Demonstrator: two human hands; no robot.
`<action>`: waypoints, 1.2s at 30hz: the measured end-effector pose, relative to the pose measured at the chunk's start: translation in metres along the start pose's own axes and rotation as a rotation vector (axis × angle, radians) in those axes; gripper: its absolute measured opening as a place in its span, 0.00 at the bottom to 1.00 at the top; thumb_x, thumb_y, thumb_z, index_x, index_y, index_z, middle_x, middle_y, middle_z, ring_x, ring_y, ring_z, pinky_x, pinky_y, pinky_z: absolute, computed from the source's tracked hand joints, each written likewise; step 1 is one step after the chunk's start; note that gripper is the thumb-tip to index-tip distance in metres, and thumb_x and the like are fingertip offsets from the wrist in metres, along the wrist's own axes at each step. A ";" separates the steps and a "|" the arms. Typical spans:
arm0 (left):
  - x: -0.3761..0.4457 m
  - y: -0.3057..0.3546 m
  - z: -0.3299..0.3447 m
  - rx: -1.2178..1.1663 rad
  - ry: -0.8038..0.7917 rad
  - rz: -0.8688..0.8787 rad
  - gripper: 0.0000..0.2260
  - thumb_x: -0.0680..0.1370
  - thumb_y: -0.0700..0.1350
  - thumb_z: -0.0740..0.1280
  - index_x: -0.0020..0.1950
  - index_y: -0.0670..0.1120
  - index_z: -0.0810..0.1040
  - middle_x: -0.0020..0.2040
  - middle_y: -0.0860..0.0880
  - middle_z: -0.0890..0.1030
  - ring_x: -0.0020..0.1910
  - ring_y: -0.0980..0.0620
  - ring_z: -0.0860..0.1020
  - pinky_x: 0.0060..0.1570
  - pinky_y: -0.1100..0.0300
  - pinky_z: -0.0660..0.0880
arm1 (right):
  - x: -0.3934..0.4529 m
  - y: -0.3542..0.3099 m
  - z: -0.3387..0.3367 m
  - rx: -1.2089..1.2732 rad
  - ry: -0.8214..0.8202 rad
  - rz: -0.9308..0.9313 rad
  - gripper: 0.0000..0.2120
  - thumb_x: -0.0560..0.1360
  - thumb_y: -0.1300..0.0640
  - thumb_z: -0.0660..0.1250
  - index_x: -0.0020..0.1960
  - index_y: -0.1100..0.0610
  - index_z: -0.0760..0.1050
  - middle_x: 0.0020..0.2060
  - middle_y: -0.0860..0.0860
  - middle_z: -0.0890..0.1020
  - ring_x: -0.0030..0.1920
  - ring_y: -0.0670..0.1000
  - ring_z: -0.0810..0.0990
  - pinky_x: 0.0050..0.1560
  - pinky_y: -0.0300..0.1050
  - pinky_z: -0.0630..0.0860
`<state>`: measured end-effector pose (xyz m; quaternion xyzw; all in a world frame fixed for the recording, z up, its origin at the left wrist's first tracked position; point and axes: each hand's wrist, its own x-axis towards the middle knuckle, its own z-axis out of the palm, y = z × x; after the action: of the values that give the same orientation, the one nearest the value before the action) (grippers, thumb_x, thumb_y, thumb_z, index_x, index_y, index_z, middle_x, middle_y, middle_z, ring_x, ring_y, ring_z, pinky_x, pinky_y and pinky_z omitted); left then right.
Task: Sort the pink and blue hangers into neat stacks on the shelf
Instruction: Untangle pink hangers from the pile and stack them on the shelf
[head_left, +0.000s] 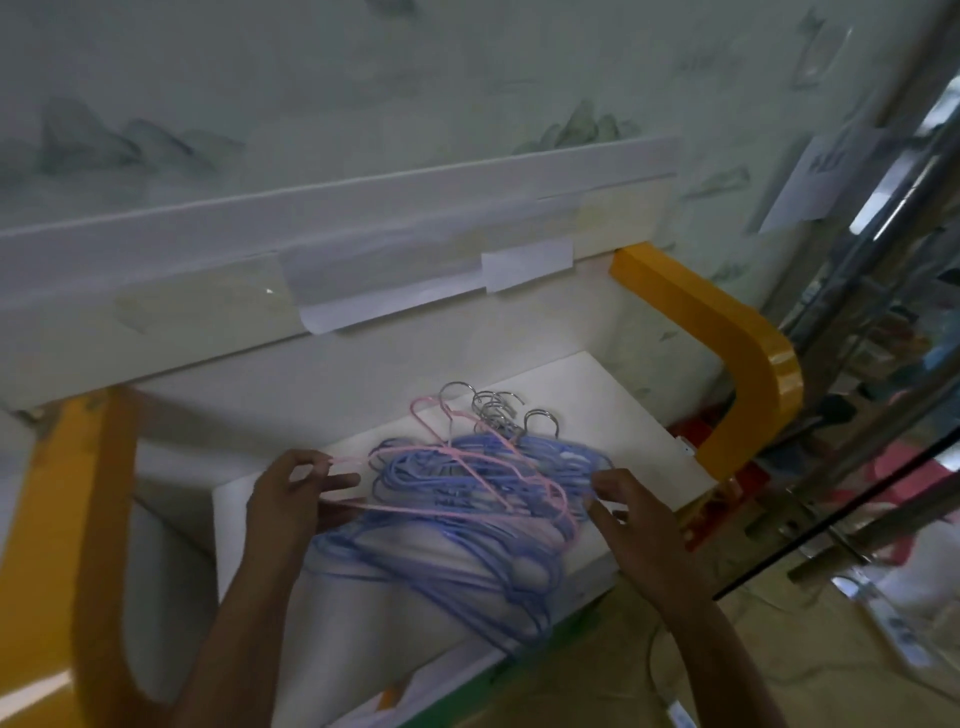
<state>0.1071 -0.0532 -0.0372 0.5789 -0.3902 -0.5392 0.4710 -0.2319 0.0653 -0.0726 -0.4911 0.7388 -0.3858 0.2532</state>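
Observation:
A tangled pile of several blue hangers (467, 525) lies on the white shelf (613, 410), their metal hooks (493, 410) pointing toward the wall. A pink hanger (467, 467) lies across the top of the pile. My left hand (296, 499) pinches the pink hanger's left end between thumb and fingers. My right hand (634, 514) sits at the pile's right side with fingers curled at the pink hanger's right end; whether it grips the wire is hard to tell.
A second white shelf (311, 249) with taped paper runs above. Yellow curved frame pieces stand at the left (78, 519) and right (743, 353). A glass door with metal bars (883, 312) is at the right. A cable lies on the floor (660, 670).

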 end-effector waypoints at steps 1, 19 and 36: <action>-0.005 -0.002 -0.003 -0.026 0.007 0.008 0.07 0.82 0.39 0.61 0.44 0.45 0.74 0.36 0.42 0.85 0.28 0.42 0.82 0.27 0.58 0.79 | -0.003 0.000 0.001 -0.010 -0.009 0.005 0.12 0.78 0.53 0.68 0.61 0.51 0.75 0.55 0.44 0.80 0.57 0.43 0.78 0.58 0.44 0.76; -0.005 -0.002 -0.011 -0.250 0.008 0.109 0.03 0.82 0.39 0.61 0.50 0.44 0.74 0.43 0.40 0.85 0.38 0.39 0.84 0.38 0.54 0.83 | 0.017 0.008 0.028 -0.264 -0.070 0.087 0.05 0.74 0.61 0.71 0.49 0.55 0.82 0.43 0.50 0.81 0.46 0.53 0.82 0.50 0.47 0.78; -0.037 0.004 0.008 -0.282 0.014 0.156 0.04 0.82 0.39 0.62 0.50 0.44 0.75 0.43 0.40 0.85 0.39 0.41 0.84 0.37 0.56 0.82 | -0.003 0.011 -0.020 0.445 0.053 0.021 0.04 0.78 0.64 0.66 0.49 0.58 0.80 0.37 0.58 0.84 0.38 0.59 0.85 0.39 0.51 0.83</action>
<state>0.0957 -0.0194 -0.0239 0.4789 -0.3512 -0.5462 0.5908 -0.2512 0.0770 -0.0700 -0.4051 0.6470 -0.5494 0.3397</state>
